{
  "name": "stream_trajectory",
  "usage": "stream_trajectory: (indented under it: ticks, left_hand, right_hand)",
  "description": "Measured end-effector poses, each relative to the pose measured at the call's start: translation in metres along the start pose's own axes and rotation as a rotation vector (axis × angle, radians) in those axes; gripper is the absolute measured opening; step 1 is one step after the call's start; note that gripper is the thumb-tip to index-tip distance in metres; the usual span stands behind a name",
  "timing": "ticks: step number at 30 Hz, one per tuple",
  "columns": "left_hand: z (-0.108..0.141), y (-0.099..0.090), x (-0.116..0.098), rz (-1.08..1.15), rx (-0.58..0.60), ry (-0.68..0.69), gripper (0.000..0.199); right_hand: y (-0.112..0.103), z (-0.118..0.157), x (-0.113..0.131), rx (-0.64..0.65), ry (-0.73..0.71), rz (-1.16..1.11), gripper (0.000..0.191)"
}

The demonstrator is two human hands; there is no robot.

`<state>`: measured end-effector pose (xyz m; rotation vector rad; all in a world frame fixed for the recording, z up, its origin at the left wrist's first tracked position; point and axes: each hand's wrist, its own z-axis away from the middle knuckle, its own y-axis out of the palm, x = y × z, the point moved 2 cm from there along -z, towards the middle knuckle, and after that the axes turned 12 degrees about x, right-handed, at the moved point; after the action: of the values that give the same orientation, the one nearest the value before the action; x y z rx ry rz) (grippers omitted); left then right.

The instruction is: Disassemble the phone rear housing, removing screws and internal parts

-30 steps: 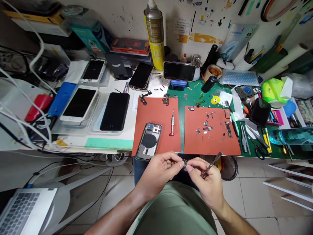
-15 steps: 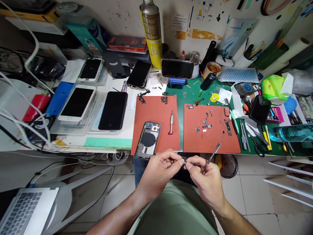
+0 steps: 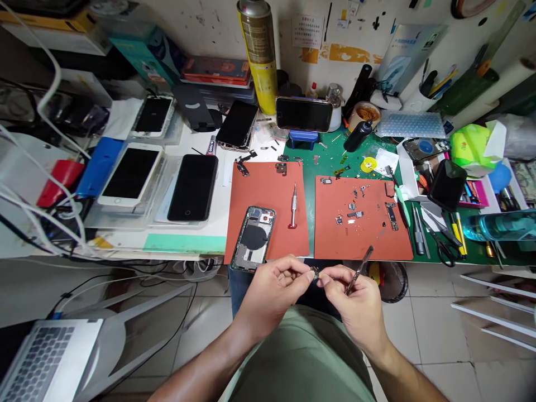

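My left hand [image 3: 280,287] pinches a small dark part [image 3: 314,272] between thumb and fingers, just in front of the table edge. The fingertips of my right hand [image 3: 354,293] meet the same part from the right. A thin metal tool [image 3: 365,259], perhaps tweezers, is also held in my right hand, its end pointing up. Left of my hands, an opened phone housing [image 3: 253,240] lies at the front of the left red mat [image 3: 280,195]. A screwdriver [image 3: 293,206] lies on that mat. Several tiny phone parts [image 3: 355,214] are spread over the right red mat [image 3: 335,243].
Left of the mats are a black phone [image 3: 193,187] and a white phone [image 3: 132,174]. Another phone [image 3: 304,114] leans on a blue stand behind. Scissors [image 3: 447,254], pens and a blue-green bottle [image 3: 498,226] lie at the right. A bin [image 3: 391,283] is below the edge.
The metal tool in my right hand has tilted slightly, and its end has shifted a little left. My fingers have moved only slightly around the small part.
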<state>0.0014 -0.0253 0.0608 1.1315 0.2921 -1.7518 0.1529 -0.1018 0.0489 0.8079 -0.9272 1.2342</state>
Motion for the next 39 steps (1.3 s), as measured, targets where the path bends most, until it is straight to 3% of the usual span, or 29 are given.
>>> stream_trajectory:
  ticks: [9,19,23,29,39]
  left_hand:
    - [-0.004,-0.001,0.002,-0.007,0.063,-0.053,0.024]
    - [-0.003,0.008,0.001,-0.03,0.009,-0.014,0.018]
    - [-0.003,0.009,0.001,-0.018,-0.001,-0.015,0.02]
    - [-0.004,0.007,0.001,-0.004,0.033,-0.053,0.022]
    - [-0.009,0.001,0.011,0.043,0.111,-0.096,0.025]
  right_hand:
    - [-0.009,0.004,-0.015,0.067,0.125,-0.177,0.034]
    - [-0.005,0.003,-0.002,-0.017,0.087,-0.079,0.014]
    - [-0.003,0.004,-0.004,-0.027,0.088,-0.083,0.017]
    - [-0.004,0.004,-0.008,-0.022,0.106,-0.092,0.027]
    - [-0.009,0.0,-0.004,0.044,0.099,-0.037,0.014]
